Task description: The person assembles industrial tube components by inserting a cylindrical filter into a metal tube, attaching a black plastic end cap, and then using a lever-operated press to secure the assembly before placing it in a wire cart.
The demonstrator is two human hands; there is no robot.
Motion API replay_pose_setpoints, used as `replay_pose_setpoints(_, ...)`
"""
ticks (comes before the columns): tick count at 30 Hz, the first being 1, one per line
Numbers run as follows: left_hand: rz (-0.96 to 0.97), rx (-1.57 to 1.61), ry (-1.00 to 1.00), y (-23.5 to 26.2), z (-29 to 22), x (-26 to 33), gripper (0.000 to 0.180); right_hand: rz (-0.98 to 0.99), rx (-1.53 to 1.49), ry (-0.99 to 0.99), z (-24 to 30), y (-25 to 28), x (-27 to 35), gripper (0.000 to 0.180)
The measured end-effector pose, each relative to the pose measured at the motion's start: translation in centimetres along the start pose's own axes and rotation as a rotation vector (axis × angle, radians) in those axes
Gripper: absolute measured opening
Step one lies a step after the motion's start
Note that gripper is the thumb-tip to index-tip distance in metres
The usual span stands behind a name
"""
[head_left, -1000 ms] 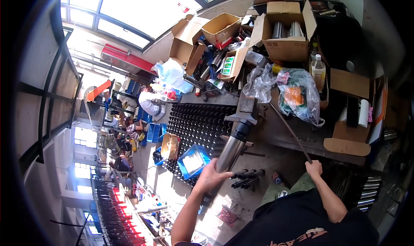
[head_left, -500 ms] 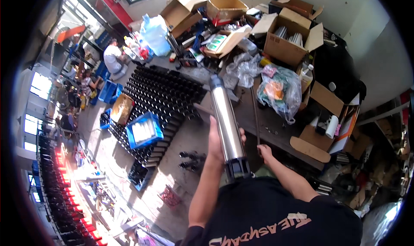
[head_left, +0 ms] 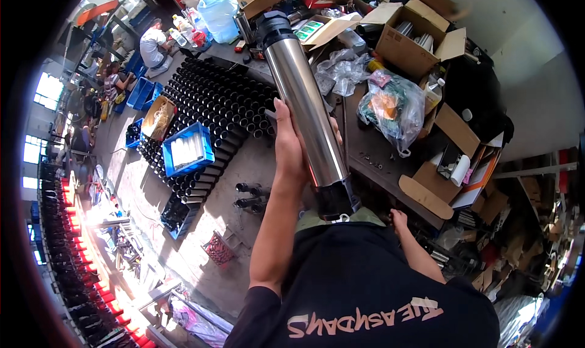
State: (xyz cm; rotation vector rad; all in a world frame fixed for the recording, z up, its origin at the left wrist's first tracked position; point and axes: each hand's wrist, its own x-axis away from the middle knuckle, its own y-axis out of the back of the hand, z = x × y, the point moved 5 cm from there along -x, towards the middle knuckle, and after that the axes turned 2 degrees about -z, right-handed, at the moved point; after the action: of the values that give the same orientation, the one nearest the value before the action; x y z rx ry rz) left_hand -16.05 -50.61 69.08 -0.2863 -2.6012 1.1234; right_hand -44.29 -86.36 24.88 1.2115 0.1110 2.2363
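My left hand (head_left: 291,147) is wrapped round a shiny steel cylinder (head_left: 306,104) with black end fittings, held tilted in front of my body. Its upper end leans to the left, and its lower end comes close to my dark shirt. Part of the fingers shows past the cylinder's right side. Lower right, my right hand (head_left: 399,218) is by the workbench's front edge, its fingers curled in with nothing visible in them. A thin rod (head_left: 345,125) lies on the workbench (head_left: 381,147), partly behind the cylinder.
Rows of black tubes (head_left: 210,98) stand on the floor to the left, a blue crate (head_left: 204,142) of pale parts on them. A red basket (head_left: 218,249) sits nearer. Bagged items (head_left: 393,107) and open cartons (head_left: 402,43) crowd the bench. Another person (head_left: 155,48) squats far left.
The cylinder has come up and tilted further left in my left hand. My right hand has let go of the thin rod and moved away from it, toward my body.
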Motion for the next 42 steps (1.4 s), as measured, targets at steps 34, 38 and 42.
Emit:
replay_pose_setpoints(34, 0.713, -0.893, 0.315, -6.3, 20.0, 4.0, 0.048, 0.358, -0.626, 0.437, 18.6, -1.5, 31.3, 0.057)
replay_pose_setpoints(38, 1.347, -1.215, 0.287, -10.2, 25.9, 9.2, 0.043, -0.122, -0.886, 0.161, 4.5, 3.7, 31.2, 0.049)
replay_pose_setpoints(42, 1.268, -1.131, 0.594, -7.3, 31.1, 11.2, 0.039, -0.469, -1.135, -0.194, -12.4, 8.2, 29.1, 0.051)
